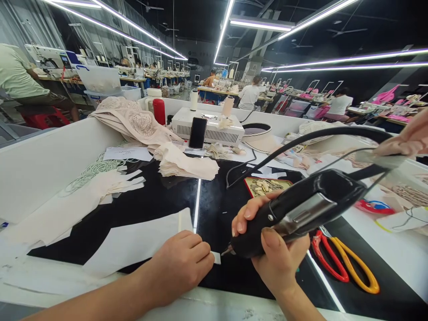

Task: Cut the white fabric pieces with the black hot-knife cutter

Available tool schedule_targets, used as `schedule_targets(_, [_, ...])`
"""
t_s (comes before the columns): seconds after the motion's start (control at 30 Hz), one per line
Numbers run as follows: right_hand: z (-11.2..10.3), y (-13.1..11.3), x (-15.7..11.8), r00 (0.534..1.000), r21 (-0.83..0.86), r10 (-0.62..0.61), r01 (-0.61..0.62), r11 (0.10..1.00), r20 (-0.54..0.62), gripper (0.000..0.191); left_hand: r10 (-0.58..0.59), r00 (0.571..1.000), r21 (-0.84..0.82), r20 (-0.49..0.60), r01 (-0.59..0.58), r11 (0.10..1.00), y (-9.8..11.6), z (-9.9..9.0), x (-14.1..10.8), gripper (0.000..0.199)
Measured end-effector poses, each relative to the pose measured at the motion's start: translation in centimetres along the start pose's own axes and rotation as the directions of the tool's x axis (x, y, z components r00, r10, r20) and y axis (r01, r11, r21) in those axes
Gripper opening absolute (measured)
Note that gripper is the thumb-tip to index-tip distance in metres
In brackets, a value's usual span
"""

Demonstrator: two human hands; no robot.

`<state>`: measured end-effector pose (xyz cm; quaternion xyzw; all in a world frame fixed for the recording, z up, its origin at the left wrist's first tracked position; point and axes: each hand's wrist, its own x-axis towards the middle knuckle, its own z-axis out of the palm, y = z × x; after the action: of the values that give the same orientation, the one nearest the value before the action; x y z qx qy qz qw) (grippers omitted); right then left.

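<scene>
My right hand (282,263) is wrapped round a black corded handheld tool (301,211) with a silver lever and a fine metal tip. The tip points down-left, close to the end of a narrow white strip (217,258). My left hand (182,261) is closed on that strip, which sticks out past its fingers. Under and beside the left hand lies a white pattern-like sheet (140,236) with a cream band at its right edge. Whether the strip joins the sheet is hidden by the hand. Scissors (334,258) with red and orange handles lie right of my right hand.
Cream fabric pieces (187,162) are stacked on the black mat (160,191). Behind are a phone (197,133), a white box (209,125) and a tray (249,189) of small parts. The tool's cable (301,145) arches right, near a blurred hand-like shape (409,136).
</scene>
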<state>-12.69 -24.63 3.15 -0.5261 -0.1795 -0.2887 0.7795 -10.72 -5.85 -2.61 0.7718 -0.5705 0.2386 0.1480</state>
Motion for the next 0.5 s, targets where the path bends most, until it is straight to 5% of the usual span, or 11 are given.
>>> schedule_targets(0.5, [0.12, 0.21, 0.13, 1.000, -0.010, 0.004, -0.004, 1.000, -0.002, 0.037, 0.002, 0.999, 0.020, -0.035, -0.001, 1.000, 0.38, 0.26, 0.23, 0.016])
